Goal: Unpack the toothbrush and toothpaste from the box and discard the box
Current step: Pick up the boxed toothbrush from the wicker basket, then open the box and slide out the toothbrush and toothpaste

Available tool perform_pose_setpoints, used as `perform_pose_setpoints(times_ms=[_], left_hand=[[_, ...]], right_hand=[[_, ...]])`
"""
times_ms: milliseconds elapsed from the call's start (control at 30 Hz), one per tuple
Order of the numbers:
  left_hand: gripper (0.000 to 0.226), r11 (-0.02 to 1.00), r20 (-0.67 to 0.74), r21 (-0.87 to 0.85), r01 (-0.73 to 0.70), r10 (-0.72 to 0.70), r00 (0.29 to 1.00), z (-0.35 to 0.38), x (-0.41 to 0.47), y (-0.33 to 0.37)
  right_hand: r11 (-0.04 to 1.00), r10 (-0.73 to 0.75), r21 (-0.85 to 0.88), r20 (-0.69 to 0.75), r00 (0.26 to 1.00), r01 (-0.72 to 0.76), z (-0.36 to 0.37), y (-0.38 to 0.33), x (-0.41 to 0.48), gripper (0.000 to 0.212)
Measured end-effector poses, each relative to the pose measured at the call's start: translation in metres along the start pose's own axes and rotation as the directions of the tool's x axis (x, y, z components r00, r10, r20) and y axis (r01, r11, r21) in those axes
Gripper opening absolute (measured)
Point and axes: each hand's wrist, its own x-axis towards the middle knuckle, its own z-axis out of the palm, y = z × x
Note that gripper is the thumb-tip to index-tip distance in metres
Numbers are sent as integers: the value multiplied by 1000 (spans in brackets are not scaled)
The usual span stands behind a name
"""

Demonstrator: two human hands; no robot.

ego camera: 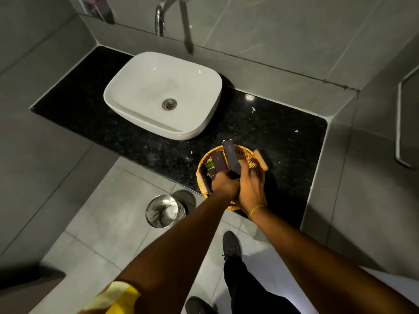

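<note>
A long dark box [231, 156] stands tilted over a round wicker basket [246, 155] near the front edge of the black counter. Both my hands meet at the box's lower end: my right hand [250, 188] wraps it from the right, and my left hand [224, 185] grips it from the left. Other dark packets [218, 164] and a small green item [209, 164] lie in the basket. No toothbrush or toothpaste shows outside a box.
A white basin [163, 94] sits on the black counter [283, 137] to the left, under a chrome tap [159, 21]. A shiny metal bin [164, 211] stands on the tiled floor below the counter's edge. My shoes [231, 245] are under my arms. Grey walls close both sides.
</note>
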Motion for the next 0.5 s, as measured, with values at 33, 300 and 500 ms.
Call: perform_pose_setpoints(times_ms=[33,300,500], left_hand=[[33,999,-13,-37,-9,9,1000,-8,-5,0],[31,906,-84,-406,-122,96,992,-122,-85,-18],[30,855,-89,-505,-119,86,992,-193,-205,-100]], right_hand=[[998,-41,-37,-27,999,40,-4,-10,-5,66],[938,-292,199,6,957,285,-37,-117,-61,84],[774,-304,590,30,952,229,-55,-197,-107,63]])
